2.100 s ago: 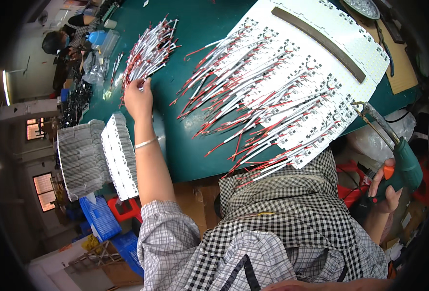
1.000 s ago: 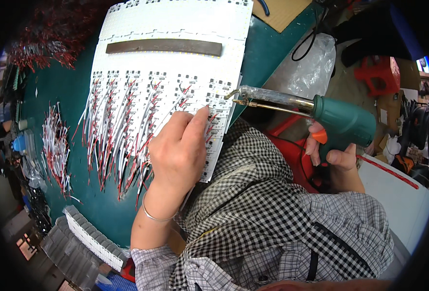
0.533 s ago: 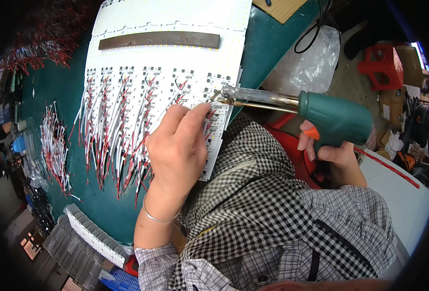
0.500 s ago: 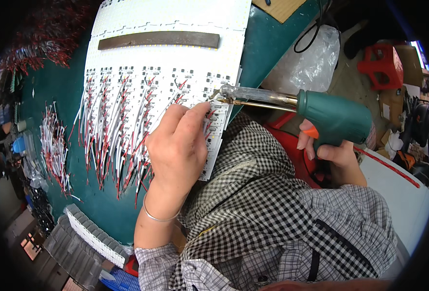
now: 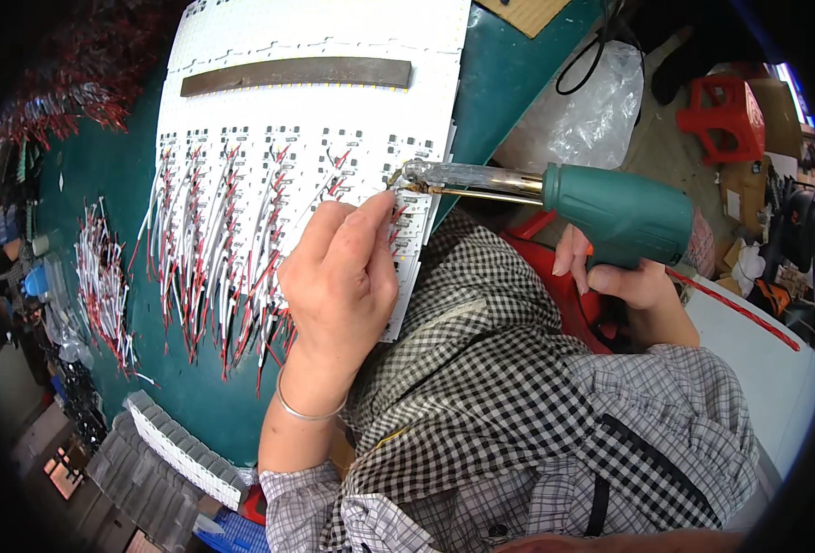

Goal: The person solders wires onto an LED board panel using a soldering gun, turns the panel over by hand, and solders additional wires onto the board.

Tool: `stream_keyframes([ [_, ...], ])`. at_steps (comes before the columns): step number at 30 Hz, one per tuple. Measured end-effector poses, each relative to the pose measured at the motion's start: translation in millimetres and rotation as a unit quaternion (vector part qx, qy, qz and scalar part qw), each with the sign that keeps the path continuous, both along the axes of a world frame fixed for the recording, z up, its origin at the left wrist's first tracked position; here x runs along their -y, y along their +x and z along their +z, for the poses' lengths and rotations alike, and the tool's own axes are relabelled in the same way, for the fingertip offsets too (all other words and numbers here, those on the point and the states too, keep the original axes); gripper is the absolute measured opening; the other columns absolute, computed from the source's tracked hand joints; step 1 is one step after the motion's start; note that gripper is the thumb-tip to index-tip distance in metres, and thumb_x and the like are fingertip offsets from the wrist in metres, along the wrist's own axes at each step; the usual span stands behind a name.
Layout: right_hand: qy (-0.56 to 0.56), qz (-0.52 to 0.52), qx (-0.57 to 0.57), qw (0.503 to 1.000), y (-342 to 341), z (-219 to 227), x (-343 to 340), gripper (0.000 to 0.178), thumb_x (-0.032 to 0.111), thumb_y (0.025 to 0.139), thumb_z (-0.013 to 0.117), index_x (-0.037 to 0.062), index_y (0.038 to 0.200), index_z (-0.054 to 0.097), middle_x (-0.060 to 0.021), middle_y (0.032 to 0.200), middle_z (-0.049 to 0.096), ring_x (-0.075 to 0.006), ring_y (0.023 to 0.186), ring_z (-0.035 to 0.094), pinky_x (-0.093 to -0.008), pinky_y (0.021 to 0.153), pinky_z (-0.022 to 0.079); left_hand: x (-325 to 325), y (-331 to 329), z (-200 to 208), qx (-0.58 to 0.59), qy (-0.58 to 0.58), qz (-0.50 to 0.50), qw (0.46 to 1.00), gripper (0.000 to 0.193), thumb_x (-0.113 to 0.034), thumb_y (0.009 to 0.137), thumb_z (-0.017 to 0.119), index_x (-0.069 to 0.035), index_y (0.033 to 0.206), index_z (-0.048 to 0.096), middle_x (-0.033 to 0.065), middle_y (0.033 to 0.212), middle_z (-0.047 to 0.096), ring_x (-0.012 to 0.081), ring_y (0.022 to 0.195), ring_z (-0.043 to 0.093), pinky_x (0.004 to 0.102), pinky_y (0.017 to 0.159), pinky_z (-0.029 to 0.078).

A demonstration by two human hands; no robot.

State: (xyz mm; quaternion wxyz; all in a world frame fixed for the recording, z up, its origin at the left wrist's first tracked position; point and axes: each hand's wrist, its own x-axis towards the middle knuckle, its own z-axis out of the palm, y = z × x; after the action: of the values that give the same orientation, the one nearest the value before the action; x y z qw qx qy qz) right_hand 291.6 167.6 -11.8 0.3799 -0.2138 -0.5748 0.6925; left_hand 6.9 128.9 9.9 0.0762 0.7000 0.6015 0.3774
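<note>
My right hand (image 5: 631,284) grips a green soldering gun (image 5: 615,214) by its handle, over my lap. Its long metal tip points left and rests at the right part of a white circuit board sheet (image 5: 371,118). Right by the tip, the fingers of my left hand (image 5: 338,267) are pinched together over the board; what is between them is too small to make out. Rows of red and white wires (image 5: 232,217) are attached along the board and hang over its near edge. A dark flat metal bar (image 5: 297,76) lies across the sheet.
On the green table (image 5: 195,405), a bundle of loose red and white wires (image 5: 103,286) lies left of the board. A larger wire heap (image 5: 76,78) sits far left, and stacked grey-white strips (image 5: 182,447) are near left. A red stool (image 5: 723,120) stands on the floor at right.
The soldering gun has shifted slightly left and its tip has come closer to my left fingertips. The fingers of my right hand have loosened somewhat around the trigger. My left hand stays nearly still.
</note>
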Motion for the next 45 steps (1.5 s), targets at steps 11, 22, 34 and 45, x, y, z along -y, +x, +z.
stream_keyframes([
  [11, 0.034, 0.003, 0.037, 0.999, 6.7, 2.2, 0.3, 0.052, 0.019, 0.076, 0.073, -0.0072, 0.115, 0.051, -0.0199, 0.095, 0.059, -0.0193, 0.063, 0.062, -0.0246, 0.044, 0.049, -0.9, -1.4, -0.7, 0.009, -0.003, -0.005, 1.0, 0.025, 0.008, 0.071, 0.067, -0.003, 0.093, 0.067, 0.0066, 0.067, 0.054, 0.0201, 0.052, 0.054, 0.0311, 0.046, 0.043],
  [22, -0.097, -0.056, -0.033, 0.993, 8.7, 15.8, 3.0, 0.055, 0.014, 0.078, 0.071, -0.0091, 0.122, 0.049, -0.0247, 0.116, 0.057, -0.0263, 0.08, 0.065, -0.0256, 0.05, 0.054, -1.0, -2.9, 1.5, 0.009, -0.021, 0.004, 1.0, 0.023, 0.008, 0.072, 0.067, -0.003, 0.092, 0.068, 0.0071, 0.067, 0.057, 0.0198, 0.052, 0.055, 0.0295, 0.047, 0.043],
  [34, -0.077, 0.013, -0.014, 0.997, 25.5, 9.2, 6.5, 0.049, 0.007, 0.079, 0.067, -0.0076, 0.123, 0.049, -0.0227, 0.109, 0.059, -0.0225, 0.078, 0.064, -0.0249, 0.053, 0.051, -3.6, -0.3, -1.2, 0.014, -0.009, -0.041, 0.999, 0.026, 0.01, 0.071, 0.068, -0.002, 0.094, 0.068, 0.0076, 0.07, 0.059, 0.0202, 0.054, 0.057, 0.0299, 0.048, 0.045],
  [45, -0.085, 0.003, 0.002, 0.996, 19.9, 6.9, 8.4, 0.035, 0.005, 0.079, 0.066, -0.0019, 0.111, 0.054, -0.0139, 0.099, 0.058, -0.0243, 0.079, 0.063, -0.0296, 0.058, 0.051, -1.1, 0.4, -8.5, -0.094, 0.059, -0.052, 0.992, 0.037, 0.01, 0.065, 0.063, 0.001, 0.101, 0.066, 0.0071, 0.07, 0.056, 0.0201, 0.055, 0.055, 0.0318, 0.046, 0.044],
])
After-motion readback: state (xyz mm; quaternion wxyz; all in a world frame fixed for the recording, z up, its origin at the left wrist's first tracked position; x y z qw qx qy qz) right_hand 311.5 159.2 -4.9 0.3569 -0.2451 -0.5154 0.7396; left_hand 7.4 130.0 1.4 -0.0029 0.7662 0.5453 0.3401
